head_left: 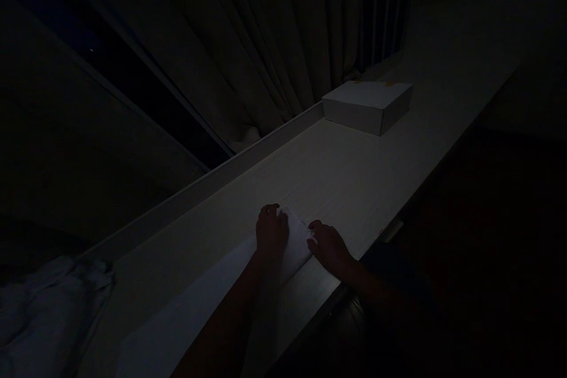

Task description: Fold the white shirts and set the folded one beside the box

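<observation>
Two hands are in view, both resting on one long strip of white paper (212, 295) that lies flat on a pale table (354, 177). The left hand (271, 233) lies palm down on the paper's far end, fingers bent slightly at the far edge and not closed around anything. The right hand (330, 246) is just beside it, its fingertips pressing the paper's right corner; the hand is spread flat, gripping nothing. The two hands are near each other but apart. The paper runs back from the hands toward the person's left forearm and passes under it.

One closed white box (367, 105) stands on the table well beyond the hands, up and to their right. One bundle of crumpled white cloth (48, 313) lies well to the left of the hands, off the table's edge. Dark pleated curtains (274, 41) hang beyond the table's far rim. The scene is very dim; finer detail cannot be told.
</observation>
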Available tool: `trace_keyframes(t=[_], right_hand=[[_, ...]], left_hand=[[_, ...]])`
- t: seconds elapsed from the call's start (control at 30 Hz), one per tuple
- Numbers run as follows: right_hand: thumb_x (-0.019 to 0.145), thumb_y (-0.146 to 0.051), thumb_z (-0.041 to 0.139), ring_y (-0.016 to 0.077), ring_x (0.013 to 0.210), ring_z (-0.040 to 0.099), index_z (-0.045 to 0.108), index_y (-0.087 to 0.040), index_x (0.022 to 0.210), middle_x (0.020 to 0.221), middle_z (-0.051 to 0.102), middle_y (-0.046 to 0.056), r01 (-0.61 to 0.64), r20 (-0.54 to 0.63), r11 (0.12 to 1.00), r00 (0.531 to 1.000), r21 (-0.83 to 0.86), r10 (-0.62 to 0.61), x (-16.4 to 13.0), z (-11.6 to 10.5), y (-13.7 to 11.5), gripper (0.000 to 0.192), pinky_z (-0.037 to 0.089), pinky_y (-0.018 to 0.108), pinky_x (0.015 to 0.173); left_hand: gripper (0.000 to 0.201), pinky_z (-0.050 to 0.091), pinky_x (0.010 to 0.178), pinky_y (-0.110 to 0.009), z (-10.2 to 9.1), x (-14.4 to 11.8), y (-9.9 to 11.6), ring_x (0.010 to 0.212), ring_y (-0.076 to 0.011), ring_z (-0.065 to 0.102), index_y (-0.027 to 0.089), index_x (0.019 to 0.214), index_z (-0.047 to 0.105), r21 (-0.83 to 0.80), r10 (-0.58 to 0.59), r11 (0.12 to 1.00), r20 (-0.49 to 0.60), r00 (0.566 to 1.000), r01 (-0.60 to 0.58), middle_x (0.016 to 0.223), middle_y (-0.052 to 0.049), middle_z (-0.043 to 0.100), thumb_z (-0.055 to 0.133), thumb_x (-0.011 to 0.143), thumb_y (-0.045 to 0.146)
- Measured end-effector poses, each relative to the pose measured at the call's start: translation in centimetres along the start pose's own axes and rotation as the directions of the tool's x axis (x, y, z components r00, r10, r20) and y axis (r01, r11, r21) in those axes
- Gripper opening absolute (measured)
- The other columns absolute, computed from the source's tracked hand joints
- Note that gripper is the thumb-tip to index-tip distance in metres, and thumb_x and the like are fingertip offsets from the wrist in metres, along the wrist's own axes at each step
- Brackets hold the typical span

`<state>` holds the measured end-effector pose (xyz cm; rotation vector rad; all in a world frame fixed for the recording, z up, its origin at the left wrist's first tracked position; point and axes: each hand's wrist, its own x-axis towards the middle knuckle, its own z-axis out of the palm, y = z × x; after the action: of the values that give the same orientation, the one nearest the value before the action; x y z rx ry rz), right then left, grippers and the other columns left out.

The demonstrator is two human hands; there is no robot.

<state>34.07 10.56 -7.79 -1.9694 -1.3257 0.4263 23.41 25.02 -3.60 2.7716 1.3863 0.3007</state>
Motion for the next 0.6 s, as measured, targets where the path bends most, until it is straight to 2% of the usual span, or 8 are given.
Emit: trace_keyframes(t=[0.07, 0.1, 0.17, 0.23, 0.3, 0.37, 0.47, 0.6], right_hand=[[0.089, -0.024, 0.054, 0.0189, 0.091, 0.059, 0.051, -0.018, 0.116, 0.097, 0.065, 0.007, -0.012, 0.007, 1.000, 1.000, -0.013, 0.012, 0.0, 0.0, 0.0, 0.028, 0.039, 0.028, 0.081], [0.089, -0.024, 0.053, 0.0190, 0.091, 0.059, 0.052, -0.019, 0.116, 0.097, 0.065, 0.007, -0.018, 0.016, 1.000, 1.000, -0.021, 0.018, -0.1, -0.1, -0.1, 0.027, 0.039, 0.028, 0.081], [0.089, -0.023, 0.052, 0.0192, 0.092, 0.059, 0.053, -0.019, 0.114, 0.099, 0.065, 0.007, -0.021, 0.030, 0.999, 0.999, -0.034, 0.022, -0.1, -0.2, -0.1, 0.025, 0.039, 0.029, 0.081], [0.089, -0.021, 0.052, 0.0191, 0.093, 0.059, 0.053, -0.020, 0.113, 0.101, 0.065, 0.007, -0.013, 0.036, 0.999, 0.999, -0.043, 0.015, -0.1, -0.2, -0.1, 0.025, 0.039, 0.028, 0.080], [0.089, -0.021, 0.052, 0.0191, 0.092, 0.059, 0.054, -0.019, 0.112, 0.101, 0.065, 0.007, -0.007, 0.025, 0.999, 1.000, -0.054, 0.008, -0.2, -0.1, 0.0, 0.024, 0.039, 0.028, 0.080], [0.090, -0.022, 0.052, 0.0194, 0.090, 0.059, 0.055, -0.018, 0.111, 0.098, 0.066, 0.007, -0.006, 0.010, 0.997, 1.000, -0.076, 0.006, -0.3, 0.0, 0.0, 0.022, 0.039, 0.029, 0.078], [0.092, -0.025, 0.050, 0.0197, 0.089, 0.059, 0.059, -0.018, 0.109, 0.096, 0.067, 0.007, 0.007, 0.008, 0.992, 1.000, -0.126, -0.006, -0.4, 0.0, 0.0, 0.020, 0.039, 0.029, 0.078], [0.097, -0.028, 0.043, 0.0202, 0.094, 0.059, 0.063, -0.019, 0.110, 0.100, 0.068, 0.007, 0.067, 0.035, 0.983, 0.997, -0.168, -0.062, -0.5, -0.1, 0.0, 0.025, 0.037, 0.031, 0.084]], left_hand=[[0.037, 0.036, 0.106, -0.034, -0.4, -1.7, 0.2, 0.124, -0.0203, 0.048, 0.016, 0.124, 0.052, -0.067, 0.124, 0.989, -0.078, 0.989, -0.129, 0.131, -0.013, 0.054, 0.031, 0.098, 0.032], [0.038, 0.032, 0.110, -0.036, -0.4, -2.7, 0.4, 0.129, -0.0204, 0.044, 0.017, 0.124, 0.054, -0.080, 0.214, 0.972, -0.075, 0.974, -0.219, 0.134, -0.012, 0.053, 0.030, 0.098, 0.032], [0.041, 0.022, 0.116, -0.042, -0.2, -4.4, 0.8, 0.139, -0.0217, 0.033, 0.019, 0.131, 0.052, -0.074, 0.386, 0.921, 0.017, 0.922, -0.384, 0.144, -0.009, 0.047, 0.030, 0.099, 0.033], [0.046, 0.016, 0.117, -0.049, 0.4, -5.7, 1.1, 0.145, -0.0245, 0.021, 0.024, 0.141, 0.044, -0.058, 0.443, 0.897, 0.123, 0.888, -0.439, 0.154, -0.006, 0.035, 0.030, 0.099, 0.037], [0.051, 0.016, 0.116, -0.053, 1.2, -6.4, 1.2, 0.147, -0.0274, 0.015, 0.027, 0.147, 0.035, -0.033, 0.380, 0.925, 0.170, 0.909, -0.380, 0.158, -0.005, 0.024, 0.028, 0.099, 0.043], [0.056, 0.016, 0.115, -0.054, 1.9, -6.5, 0.9, 0.147, -0.0295, 0.013, 0.027, 0.150, 0.029, -0.006, 0.287, 0.957, 0.163, 0.944, -0.290, 0.160, -0.007, 0.019, 0.026, 0.098, 0.050], [0.063, 0.014, 0.116, -0.053, 2.7, -6.3, 0.4, 0.147, -0.0305, 0.014, 0.026, 0.153, 0.022, 0.023, 0.208, 0.977, 0.134, 0.969, -0.213, 0.160, -0.009, 0.018, 0.024, 0.097, 0.054], [0.066, 0.013, 0.116, -0.052, 3.4, -5.7, 0.2, 0.146, -0.0305, 0.016, 0.026, 0.152, 0.023, 0.051, 0.138, 0.988, 0.133, 0.982, -0.146, 0.160, -0.008, 0.019, 0.022, 0.095, 0.058]])
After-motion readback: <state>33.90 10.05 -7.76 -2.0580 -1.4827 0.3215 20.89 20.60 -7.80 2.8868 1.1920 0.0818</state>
